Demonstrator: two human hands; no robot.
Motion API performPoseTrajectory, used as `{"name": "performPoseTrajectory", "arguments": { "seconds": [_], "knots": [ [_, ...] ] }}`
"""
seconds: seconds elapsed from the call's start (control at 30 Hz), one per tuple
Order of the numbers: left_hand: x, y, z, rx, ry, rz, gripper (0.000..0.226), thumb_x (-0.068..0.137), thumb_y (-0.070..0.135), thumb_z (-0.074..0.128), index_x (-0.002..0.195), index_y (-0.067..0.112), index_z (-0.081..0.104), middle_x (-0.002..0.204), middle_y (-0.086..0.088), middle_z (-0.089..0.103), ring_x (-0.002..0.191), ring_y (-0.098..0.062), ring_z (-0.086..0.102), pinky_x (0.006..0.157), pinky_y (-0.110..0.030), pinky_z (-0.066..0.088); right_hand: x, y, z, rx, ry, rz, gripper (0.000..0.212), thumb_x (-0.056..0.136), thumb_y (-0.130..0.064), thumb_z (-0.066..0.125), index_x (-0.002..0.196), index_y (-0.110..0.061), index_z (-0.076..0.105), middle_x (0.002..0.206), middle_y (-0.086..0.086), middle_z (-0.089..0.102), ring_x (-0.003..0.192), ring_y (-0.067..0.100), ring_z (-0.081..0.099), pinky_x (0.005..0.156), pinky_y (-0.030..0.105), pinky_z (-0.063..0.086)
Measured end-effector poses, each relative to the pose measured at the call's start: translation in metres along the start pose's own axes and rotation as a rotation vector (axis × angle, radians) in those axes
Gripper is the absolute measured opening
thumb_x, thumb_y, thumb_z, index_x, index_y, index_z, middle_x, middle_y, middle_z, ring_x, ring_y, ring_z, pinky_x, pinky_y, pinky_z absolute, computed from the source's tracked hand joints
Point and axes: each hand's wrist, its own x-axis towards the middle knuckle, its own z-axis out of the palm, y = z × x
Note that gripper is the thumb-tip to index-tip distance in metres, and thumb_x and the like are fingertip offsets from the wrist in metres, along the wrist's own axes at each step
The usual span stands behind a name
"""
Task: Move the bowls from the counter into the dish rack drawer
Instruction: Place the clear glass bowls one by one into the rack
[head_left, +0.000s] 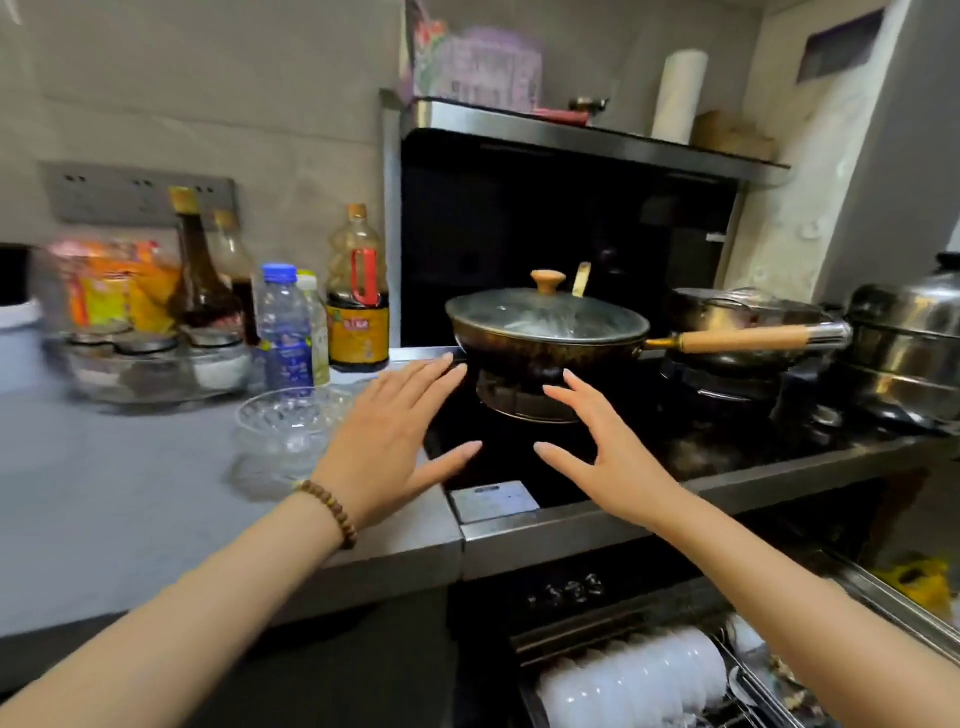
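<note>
Glass bowls (291, 426), clear and stacked, on the grey counter (104, 493) just left of the left hand (387, 441), partly hidden behind its wrist. Both hands empty, palms down, fingers spread wide, hovering apart from each other above the dark stovetop (509, 467) and touching nothing. Left hand over the seam between counter and stove, a wooden bead bracelet (332, 512) around its wrist. Right hand (613, 457) further right, thumb pointing back toward the left hand. Just beyond the fingertips, a dark wok (545, 343) with a glass lid (545, 314) and a wooden handle reaching off to the right. Further right of the right hand, steel pots (909, 338). Beyond the left hand and the bowls, sauce bottles (358, 291) and a water bottle (283, 327) against the wall. Below the right forearm, near the body, the dish rack drawer (727, 691) pulled open, white bowls (634, 675) standing on edge in a row inside it.
</note>
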Motion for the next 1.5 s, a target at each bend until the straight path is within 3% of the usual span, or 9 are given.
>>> {"name": "performPoseTrajectory", "arguments": {
  "seconds": [0.27,0.5,0.6,0.7,0.9,1.03,1.1,1.33,1.5],
  "knots": [
    [-0.045,-0.101,-0.031,0.062,-0.006,-0.285,0.088,0.077,0.075,0.019,0.145,0.021,0.027,0.154,0.0,0.027,0.14,-0.017,0.026,0.116,-0.034,0.02,0.059,-0.063,0.068,0.074,-0.127,-0.077,0.062,0.088,-0.036,0.06,0.143,-0.034,0.031,0.158,-0.013,0.009,0.145,0.009,0.014,0.113,0.03,0.02],
    [-0.066,-0.142,-0.016,-0.261,-0.09,-0.566,0.09,0.066,0.08,0.037,0.142,0.033,0.031,0.15,0.0,0.034,0.138,-0.017,0.03,0.112,-0.039,0.029,0.091,-0.093,0.122,0.055,-0.219,-0.12,0.063,0.087,-0.04,0.061,0.143,-0.03,0.033,0.159,-0.007,0.011,0.145,0.009,0.012,0.113,0.024,0.014],
    [-0.067,-0.147,-0.008,-0.46,-0.087,-0.624,0.084,0.063,0.077,0.044,0.137,0.037,0.037,0.144,0.004,0.043,0.129,-0.015,0.041,0.102,-0.031,0.034,0.102,-0.098,0.14,0.064,-0.259,-0.089,0.061,0.087,-0.041,0.06,0.141,-0.029,0.035,0.158,-0.005,0.013,0.145,0.011,0.016,0.114,0.026,0.015],
    [-0.067,-0.15,-0.003,-0.536,-0.08,-0.607,0.076,0.062,0.076,0.048,0.128,0.039,0.046,0.14,0.007,0.047,0.123,-0.009,0.043,0.098,-0.025,0.033,0.109,-0.1,0.152,0.098,-0.274,-0.049,0.054,0.085,-0.044,0.061,0.134,-0.029,0.045,0.157,-0.005,0.02,0.142,0.012,0.025,0.115,0.029,0.022],
    [-0.066,-0.155,-0.001,-0.521,-0.094,-0.6,0.065,0.057,0.079,0.049,0.098,0.03,0.061,0.12,0.009,0.059,0.113,-0.008,0.051,0.1,-0.034,0.04,0.111,-0.095,0.16,0.114,-0.272,-0.048,0.031,0.081,-0.046,0.066,0.103,-0.024,0.068,0.146,-0.007,0.041,0.135,0.008,0.035,0.101,0.019,0.019],
    [-0.065,-0.154,0.001,-0.532,-0.034,-0.618,0.06,0.054,0.079,0.052,0.072,0.022,0.055,0.095,0.01,0.064,0.098,-0.009,0.056,0.082,-0.031,0.041,0.112,-0.095,0.16,0.111,-0.271,-0.077,0.025,0.082,-0.04,0.067,0.088,-0.016,0.07,0.137,-0.006,0.052,0.128,0.01,0.045,0.1,0.022,0.025],
    [-0.064,-0.152,0.002,-0.529,-0.021,-0.62,0.059,0.054,0.077,0.053,0.07,0.02,0.052,0.094,0.008,0.063,0.096,-0.01,0.055,0.083,-0.031,0.042,0.112,-0.095,0.159,0.115,-0.285,-0.092,0.018,0.083,-0.037,0.067,0.084,-0.019,0.067,0.133,-0.006,0.056,0.124,0.01,0.049,0.1,0.024,0.028],
    [-0.057,-0.145,0.0,-0.565,0.075,-0.612,0.05,0.057,0.066,0.059,0.067,0.017,0.05,0.073,0.006,0.056,0.08,-0.013,0.053,0.078,-0.033,0.044,0.112,-0.099,0.151,0.154,-0.323,-0.094,0.021,0.085,-0.034,0.064,0.086,-0.013,0.067,0.13,-0.004,0.06,0.125,0.012,0.05,0.109,0.035,0.03],
    [-0.041,-0.135,-0.011,-0.565,0.236,-0.515,0.047,0.058,0.066,0.061,0.064,0.02,0.05,0.075,0.007,0.057,0.087,-0.014,0.055,0.082,-0.032,0.044,0.112,-0.105,0.122,0.162,-0.245,-0.187,0.023,0.085,-0.033,0.064,0.092,-0.012,0.07,0.124,-0.005,0.063,0.116,0.007,0.055,0.104,0.033,0.039]
  ]
}}
